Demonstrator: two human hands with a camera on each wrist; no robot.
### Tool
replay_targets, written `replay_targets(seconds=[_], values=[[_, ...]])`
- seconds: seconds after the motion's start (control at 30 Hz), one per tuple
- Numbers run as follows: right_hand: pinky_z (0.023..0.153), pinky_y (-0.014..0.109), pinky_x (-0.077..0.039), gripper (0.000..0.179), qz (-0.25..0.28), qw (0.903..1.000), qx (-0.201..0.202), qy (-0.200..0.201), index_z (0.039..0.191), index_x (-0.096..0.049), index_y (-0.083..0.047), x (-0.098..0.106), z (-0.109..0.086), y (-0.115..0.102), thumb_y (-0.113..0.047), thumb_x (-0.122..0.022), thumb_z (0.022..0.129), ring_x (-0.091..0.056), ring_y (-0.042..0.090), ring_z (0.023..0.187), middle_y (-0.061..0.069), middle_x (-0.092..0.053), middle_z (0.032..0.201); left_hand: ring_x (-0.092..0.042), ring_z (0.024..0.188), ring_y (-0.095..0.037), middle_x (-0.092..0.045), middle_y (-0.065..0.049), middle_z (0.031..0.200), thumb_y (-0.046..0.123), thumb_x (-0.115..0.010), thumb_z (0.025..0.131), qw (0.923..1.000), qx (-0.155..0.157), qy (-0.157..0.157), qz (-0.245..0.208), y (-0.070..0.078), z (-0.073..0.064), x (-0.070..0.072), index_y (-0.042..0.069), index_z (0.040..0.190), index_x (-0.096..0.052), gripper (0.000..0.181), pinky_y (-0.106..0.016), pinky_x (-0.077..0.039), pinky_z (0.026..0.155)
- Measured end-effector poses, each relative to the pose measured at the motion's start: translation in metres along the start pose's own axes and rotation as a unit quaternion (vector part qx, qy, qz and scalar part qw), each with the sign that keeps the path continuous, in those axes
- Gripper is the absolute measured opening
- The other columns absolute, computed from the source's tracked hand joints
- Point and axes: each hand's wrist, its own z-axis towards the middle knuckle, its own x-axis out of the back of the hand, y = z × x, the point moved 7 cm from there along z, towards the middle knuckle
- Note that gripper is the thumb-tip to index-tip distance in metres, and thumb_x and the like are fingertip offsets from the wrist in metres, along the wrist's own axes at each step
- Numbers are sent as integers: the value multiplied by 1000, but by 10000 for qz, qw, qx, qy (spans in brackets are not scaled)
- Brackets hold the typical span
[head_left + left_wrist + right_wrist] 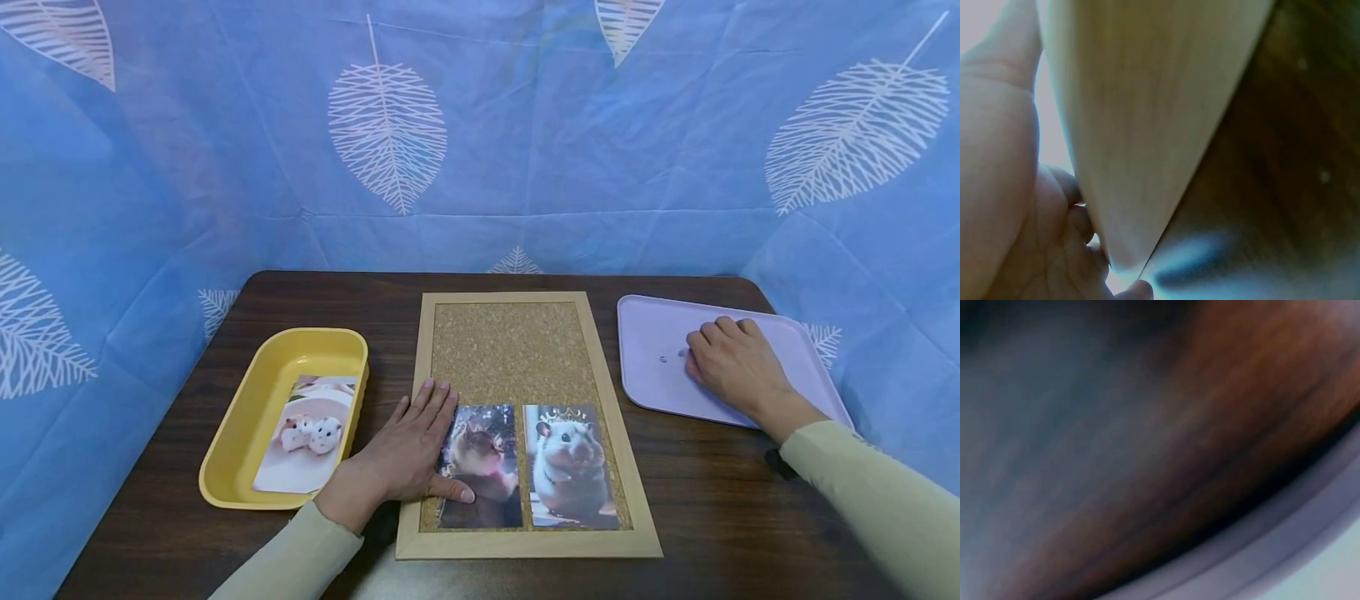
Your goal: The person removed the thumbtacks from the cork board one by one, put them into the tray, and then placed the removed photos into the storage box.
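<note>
A cork board (pixel 517 354) in a pale wooden frame lies on the table, bearing two photo cards side by side. My left hand (pixel 408 446) lies across the frame's left side with straight fingers, its thumb resting on the pink-lit hamster photo (pixel 483 492). To its right is a photo of a white hamster (pixel 570 467) wearing a crown. Over the lilac tray (pixel 645 325), my right hand (pixel 731 362) is lowered with bent fingers near small clear pieces (pixel 663 359). Its fingertips are hidden behind the hand, so I cannot tell whether they pinch anything.
On the left stands a yellow basin (pixel 232 450) holding a photo (pixel 311 433) of two small white figures. The dark wooden table (pixel 712 500) ends at a blue leaf-patterned cloth (pixel 525 150). Tray rim (pixel 1241 556) and blurred tabletop fill the right wrist view.
</note>
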Motion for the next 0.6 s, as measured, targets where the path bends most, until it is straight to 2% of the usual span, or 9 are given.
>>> replay_targets(seconds=[0.13,0.27,0.43,0.6], values=[[72,53,-43,22,-66,9996,-131,-221,79,-57,-2,-3,-2,1,-18,-70,86,-55,38,76,15,-59,73,4,165,-33,-4,-12,179,85,-69,78,10000,9,10,-4,0,0,0,8,170,-13,133,-61,-11,131],[73,53,-43,23,-34,9995,-182,-243,77,-56,-3,-3,-2,2,-18,-71,86,-55,38,76,14,-59,73,4,165,-34,-4,-12,179,86,-69,77,10000,11,4,-9,0,1,0,8,170,-13,133,-61,-11,131],[72,53,-43,24,-7,9997,-234,-78,76,-57,-2,-1,-1,1,-18,-70,87,-55,39,75,16,-59,72,5,165,-33,-2,-12,179,85,-68,79,10000,26,-56,11,0,1,0,8,171,-11,133,-60,-10,131],[69,55,-41,26,-37,9988,-421,254,74,-53,-1,4,4,-2,-19,-66,89,-55,42,76,18,-57,71,5,165,-32,-1,-12,179,85,-68,79,10000,44,-38,15,-1,0,-1,8,171,-10,133,-60,-10,131]])
